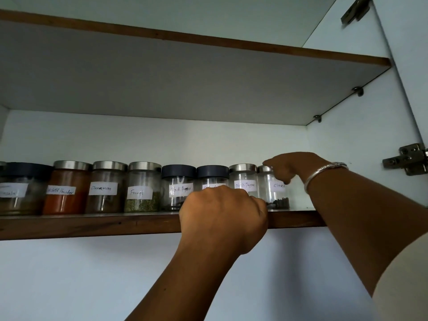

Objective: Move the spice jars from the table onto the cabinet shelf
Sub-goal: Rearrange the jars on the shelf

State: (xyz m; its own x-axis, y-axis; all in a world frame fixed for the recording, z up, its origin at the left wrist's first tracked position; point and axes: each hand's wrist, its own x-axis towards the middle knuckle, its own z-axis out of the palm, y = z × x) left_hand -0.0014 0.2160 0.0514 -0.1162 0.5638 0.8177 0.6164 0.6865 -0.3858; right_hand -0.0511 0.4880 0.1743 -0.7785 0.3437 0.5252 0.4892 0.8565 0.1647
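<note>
The Cloves jar stands at the right end of a row of spice jars on the cabinet shelf. The right hand holds it near its silver lid, thumb on one side and fingers curled down the other. Next to it is a Black Pepper jar. The left hand is curled up in front of the jars; if it holds anything, that is hidden. A silver bracelet is on the right wrist.
</note>
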